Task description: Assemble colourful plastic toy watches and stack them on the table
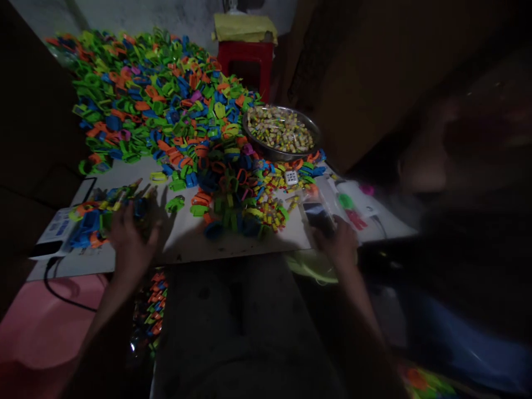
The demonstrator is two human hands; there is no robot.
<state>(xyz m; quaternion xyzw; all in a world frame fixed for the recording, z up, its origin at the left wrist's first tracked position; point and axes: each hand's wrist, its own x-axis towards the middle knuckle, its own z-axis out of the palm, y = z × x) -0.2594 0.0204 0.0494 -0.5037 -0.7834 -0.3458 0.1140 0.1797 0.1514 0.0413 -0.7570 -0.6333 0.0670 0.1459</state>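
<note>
My left hand (pixel 131 235) is spread over a small heap of coloured plastic pieces (pixel 89 221) at the table's left; its fingertips are blurred among them. At the right, a dark-screened phone (pixel 318 216) lies on the white table (pixel 187 246). My right hand (pixel 338 241) grips its lower right corner, thumb and fingers on either side. Between my hands lie more ring-like plastic pieces (pixel 226 205), partly in shadow. Beside them are many small yellow and red bits (pixel 272 213) and a white square piece with dark marks (pixel 291 177).
A large mound of coloured plastic pieces (pixel 153 100) covers the back left. Behind the small bits stands a metal bowl (pixel 313 133) of small pieces. A red stool (pixel 245 51) is farther back. A pink basin (pixel 54 321) sits below left. Another person's blurred arm (pixel 424 160) is at right.
</note>
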